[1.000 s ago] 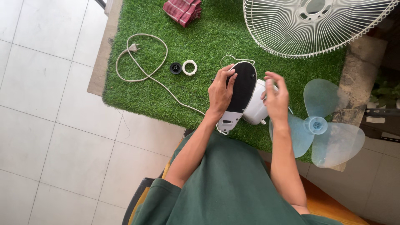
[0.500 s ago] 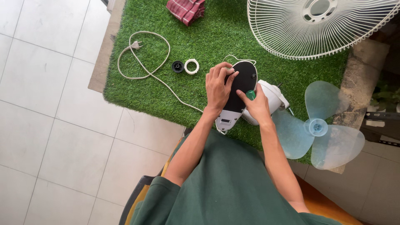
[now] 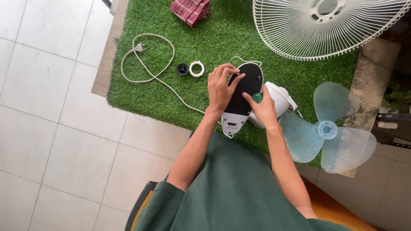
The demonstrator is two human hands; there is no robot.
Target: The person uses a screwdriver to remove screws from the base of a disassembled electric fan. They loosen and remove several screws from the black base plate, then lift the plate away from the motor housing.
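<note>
Open grass left; fan blade (image 3: pixel 332 130) and grille (image 3: pixel 325 28) crowd right.

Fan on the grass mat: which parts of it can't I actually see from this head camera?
- Tool tip: the right hand covers all but a green handle.
- Black base plate: its left edge lies under the left hand.
- White motor housing: partly behind the right hand.
- Fan guard: cut off by the top and right edges.
- Red cloth: cut off by the top edge.

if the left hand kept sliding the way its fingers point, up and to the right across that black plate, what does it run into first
Probably the thin white wire loop at the far tip of the black plate under the left hand, then bare green turf. The fan grille lies further on; depth is unclear.
</note>
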